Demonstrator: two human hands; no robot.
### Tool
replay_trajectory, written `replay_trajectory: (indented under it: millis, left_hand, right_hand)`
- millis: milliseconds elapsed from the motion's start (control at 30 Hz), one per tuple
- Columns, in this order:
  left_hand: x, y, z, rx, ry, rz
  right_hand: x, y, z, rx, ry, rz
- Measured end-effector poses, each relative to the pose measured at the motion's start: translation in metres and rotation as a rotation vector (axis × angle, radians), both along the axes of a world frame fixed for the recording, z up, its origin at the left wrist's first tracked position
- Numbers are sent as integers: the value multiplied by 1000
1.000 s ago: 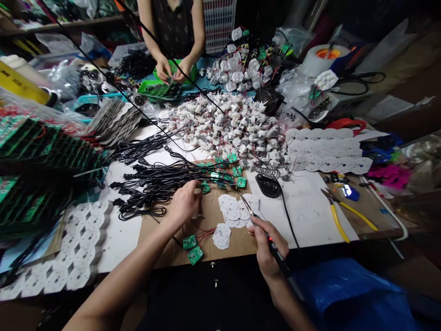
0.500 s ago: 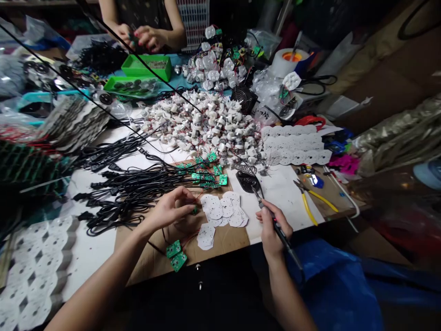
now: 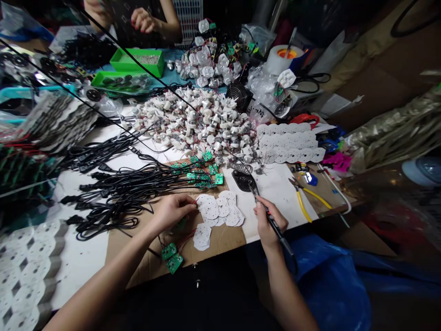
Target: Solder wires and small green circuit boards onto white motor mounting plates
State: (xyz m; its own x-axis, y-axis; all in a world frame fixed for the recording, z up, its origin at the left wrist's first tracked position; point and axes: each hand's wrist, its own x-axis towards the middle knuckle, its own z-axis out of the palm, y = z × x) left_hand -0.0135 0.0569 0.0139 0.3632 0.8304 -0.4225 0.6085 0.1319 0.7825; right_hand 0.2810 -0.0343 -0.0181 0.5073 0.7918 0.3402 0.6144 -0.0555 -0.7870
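In my right hand (image 3: 270,220) is a soldering iron (image 3: 283,240), held like a pen, its tip at a small black dish (image 3: 244,181). A coiled wire spring (image 3: 240,168) sits at the far edge of that dish. The fingers of my left hand (image 3: 174,209) are pinched on a thin red wire (image 3: 196,201) beside the loose white circuit boards (image 3: 208,208). Two more white boards (image 3: 202,235) overlap nearer the table edge. Left of them lie green circuit boards (image 3: 174,263) joined to wires. My left hand partly hides another green board beneath it.
Black cables (image 3: 117,188) ending in green boards lie left. A heap of white parts (image 3: 200,122) fills the middle. White board panels (image 3: 291,142) and yellow-handled cutters (image 3: 305,207) lie right. Across the table, a co-worker's hand (image 3: 143,20) is near green trays (image 3: 156,64).
My left hand's fingertips have moved to the red wire at the edge of the white boards. The soldering iron stays at the dish. The co-worker's hands have moved apart. The view has shifted slightly.
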Motion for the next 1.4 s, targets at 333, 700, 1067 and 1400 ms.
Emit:
replay_trajectory:
  millis: [333, 700, 1067, 1400]
  left_hand:
    - [7, -12, -2, 38, 87, 34]
    - [11, -11, -1, 93, 140, 50]
    - [14, 2, 3, 63, 225, 72]
    - [19, 3, 5, 49, 256, 104]
  right_hand:
    - [-2, 4, 12, 66, -189, 59]
    - [-25, -13, 23, 42, -38, 128]
    - [-88, -25, 13, 17, 133, 469]
    - [-89, -24, 9, -4, 136, 487]
